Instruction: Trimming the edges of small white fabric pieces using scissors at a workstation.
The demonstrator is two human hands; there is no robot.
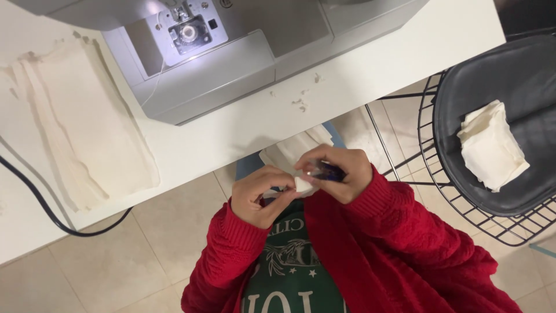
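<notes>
Just in front of the sewing machine (220, 58), both hands meet on a small cream cloth piece (295, 156) — left hand (258, 194) pinching it, right hand (339, 174) clamped on a dark blue tool (327, 171).

No packages, labels, signs or screens in view, only printed white lettering and a crest on the green shirt front (288, 272), low in the picture between the red sleeves, partly cut by the bottom edge

both hands (301, 182) pinch cloth (292, 152) (cream)
</notes>
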